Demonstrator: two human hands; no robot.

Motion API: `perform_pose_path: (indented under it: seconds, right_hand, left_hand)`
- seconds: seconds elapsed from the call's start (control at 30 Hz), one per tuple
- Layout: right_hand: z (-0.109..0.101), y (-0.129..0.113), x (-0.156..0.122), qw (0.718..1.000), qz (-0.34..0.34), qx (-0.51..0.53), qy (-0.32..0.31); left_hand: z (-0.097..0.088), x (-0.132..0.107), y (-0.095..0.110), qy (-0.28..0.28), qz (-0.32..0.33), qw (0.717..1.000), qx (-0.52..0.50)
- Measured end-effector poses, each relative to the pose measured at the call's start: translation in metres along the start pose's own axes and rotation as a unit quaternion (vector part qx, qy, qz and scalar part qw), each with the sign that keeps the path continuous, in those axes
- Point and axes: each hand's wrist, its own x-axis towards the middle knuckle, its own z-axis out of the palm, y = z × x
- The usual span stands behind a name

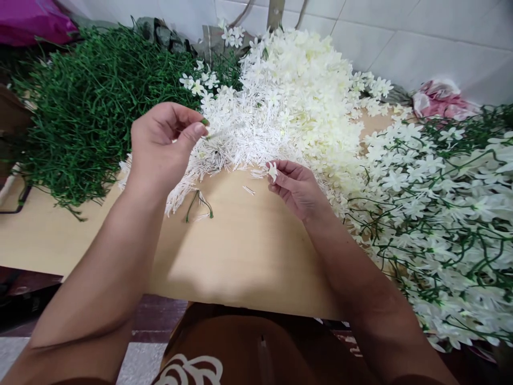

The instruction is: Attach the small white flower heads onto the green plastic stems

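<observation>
My left hand [164, 139] is raised over the table, thumb and forefinger pinched on a small green stem piece [205, 122]. Faint white strands seem to trail from it, though they blend into the pile behind. Lower and to the right, my right hand [292, 184] pinches a white artificial flower [273, 171] between thumb and fingers. Between and beyond the hands lies a heap of white stamen strands [256, 136]. A bent green plastic stem [199, 200] rests on the table below my left hand, and a few loose white strands [249, 190] lie near my right hand.
A large heap of green stems [108, 101] fills the left. Cream-white blossoms [312, 75] are piled against the tiled wall [433, 48]. White flowers on green stems [449, 230] cover the right side. The wooden table's [240, 267] front edge runs close to my body.
</observation>
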Motion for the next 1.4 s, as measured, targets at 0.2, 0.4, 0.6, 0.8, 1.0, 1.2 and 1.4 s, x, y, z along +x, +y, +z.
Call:
perform_pose_path:
  seconds: [0.2,0.4,0.6,0.8,1.0,1.2,1.4]
  right_hand:
    - [0.003,-0.003,-0.005,0.999,-0.015,-0.036,-0.034]
    - [0.001,0.003,-0.007,0.995,-0.007,-0.072,-0.068]
    - [0.0,0.009,-0.008,0.995,0.026,-0.053,-0.081]
    - [0.003,0.014,-0.007,0.996,0.026,-0.053,-0.061]
    - [0.006,0.014,-0.009,0.99,-0.02,-0.138,-0.029]
    - [0.007,0.021,-0.011,0.98,-0.063,-0.188,-0.021]
    - [0.003,0.034,-0.012,0.984,-0.055,-0.162,-0.044]
  left_hand:
    - [0.035,-0.04,0.0,-0.163,-0.145,0.974,-0.064]
    - [0.052,-0.054,-0.016,-0.216,-0.205,0.952,-0.065]
    - [0.049,-0.053,-0.028,-0.218,-0.198,0.953,-0.072]
    - [0.05,-0.052,-0.029,-0.234,-0.191,0.951,-0.07]
    - [0.049,-0.052,-0.027,-0.234,-0.194,0.949,-0.081]
    - [0.05,-0.053,-0.031,-0.244,-0.203,0.945,-0.078]
    - [0.051,-0.053,-0.034,-0.26,-0.177,0.947,-0.061]
